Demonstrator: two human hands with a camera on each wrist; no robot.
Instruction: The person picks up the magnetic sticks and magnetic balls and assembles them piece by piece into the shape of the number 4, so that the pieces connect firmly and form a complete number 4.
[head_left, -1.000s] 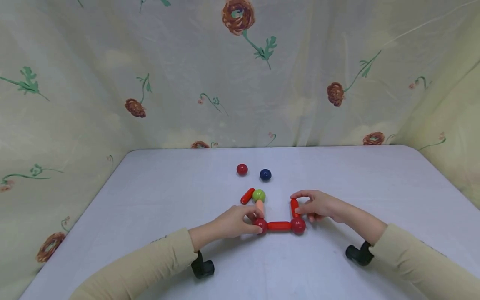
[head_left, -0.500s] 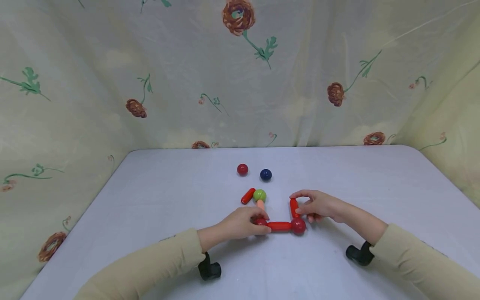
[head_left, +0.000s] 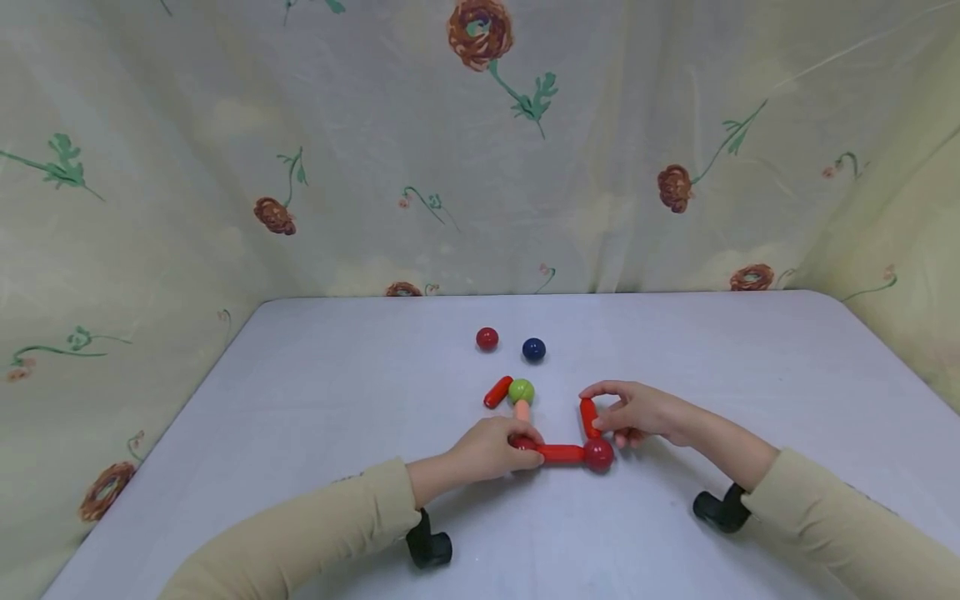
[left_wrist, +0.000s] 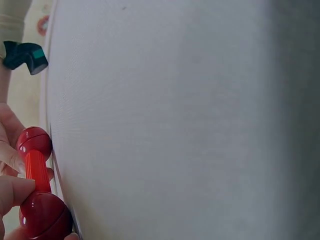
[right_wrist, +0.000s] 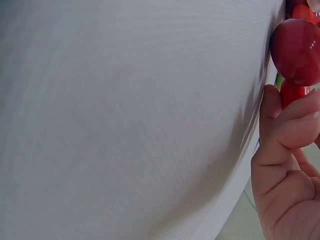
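In the head view my left hand curls over the left red ball, which it partly hides. Its thumb lies where that ball meets a horizontal red rod; the left wrist view shows the same ball and rod from the side. At the rod's other end sits a second red ball. My right hand pinches another red rod that runs from this ball away from me. A pink rod links the left ball side to a green ball.
A loose red rod lies left of the green ball. Farther back on the white table are a single red ball and a dark blue ball. A flowered curtain hangs behind the table.
My left hand has shifted a little to the right over the left red ball, its thumb now at the horizontal rod's end. My right hand stays on its rod.
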